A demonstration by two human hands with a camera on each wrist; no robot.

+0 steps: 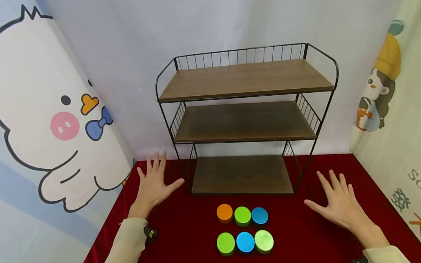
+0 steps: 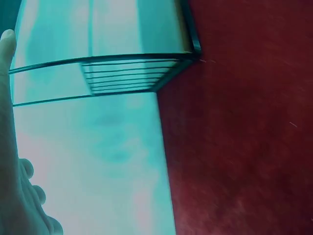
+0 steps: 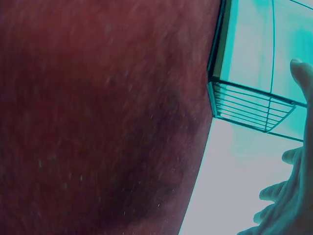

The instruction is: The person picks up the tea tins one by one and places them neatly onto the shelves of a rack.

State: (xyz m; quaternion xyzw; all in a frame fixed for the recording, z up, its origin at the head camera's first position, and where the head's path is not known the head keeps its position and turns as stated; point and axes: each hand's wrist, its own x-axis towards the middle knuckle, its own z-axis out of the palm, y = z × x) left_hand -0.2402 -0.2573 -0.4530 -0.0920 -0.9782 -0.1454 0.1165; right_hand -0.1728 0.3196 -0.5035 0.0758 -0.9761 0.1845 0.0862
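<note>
My left hand [image 1: 154, 187], fingers spread and holding nothing, is near the left front corner of a three-tier shelf rack [image 1: 243, 124]. On the other side, my right hand [image 1: 340, 202] is likewise spread, to the right of the rack. Between the hands, two rows of round flat discs lie before the rack. The back row runs orange disc [image 1: 224, 213], green disc [image 1: 242, 216], blue disc [image 1: 260, 216]. In the front row are a green disc [image 1: 226, 243], a blue disc [image 1: 245, 241] and a pale green disc [image 1: 264, 241]. Both wrist views show extended fingers beside the rack's wire side.
A dark red cloth [image 1: 184, 233] covers the table under the rack and discs. The rack has brown boards and black wire rails. Behind it hangs a pale curtain [image 1: 131, 44]; printed cartoon panels stand left and right.
</note>
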